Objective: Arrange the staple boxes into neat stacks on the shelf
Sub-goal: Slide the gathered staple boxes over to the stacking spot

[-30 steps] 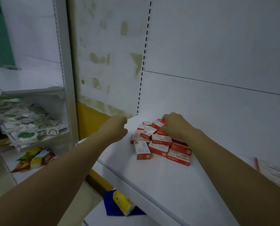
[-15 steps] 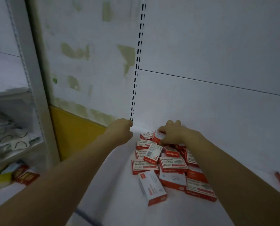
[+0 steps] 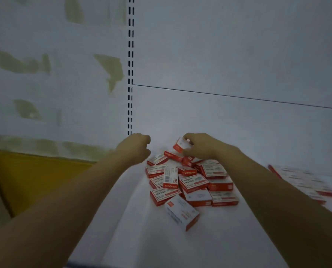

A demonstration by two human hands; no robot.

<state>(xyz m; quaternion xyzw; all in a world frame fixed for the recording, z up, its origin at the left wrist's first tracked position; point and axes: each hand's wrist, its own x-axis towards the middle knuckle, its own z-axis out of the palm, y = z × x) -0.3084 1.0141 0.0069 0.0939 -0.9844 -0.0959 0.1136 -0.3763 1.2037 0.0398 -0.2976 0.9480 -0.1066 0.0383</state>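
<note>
Many red-and-white staple boxes lie in a loose heap (image 3: 190, 182) on the white shelf (image 3: 161, 244), close to its back left corner. They overlap at odd angles: some flat, some tipped on one another, one standing on edge. All look closed, so nothing inside them shows. The nearest one (image 3: 181, 212) lies askew at the front of the heap.

The right hand (image 3: 205, 147) is above the far end of the heap, its thumb and fingertips pinching a single staple box (image 3: 181, 145) by its edges. That box is tilted and raised clear of those beneath it.

The left hand (image 3: 135, 148) hovers just left of the heap, near the foot of the slotted upright (image 3: 130, 74). Its fingers are curled in toward the palm with nothing visible in them, and it touches no box.

Further right on the shelf lies a second group of similar boxes (image 3: 304, 182) (too blurred to say how they are arranged). A yellow panel (image 3: 35, 180) shows at lower left.
</note>
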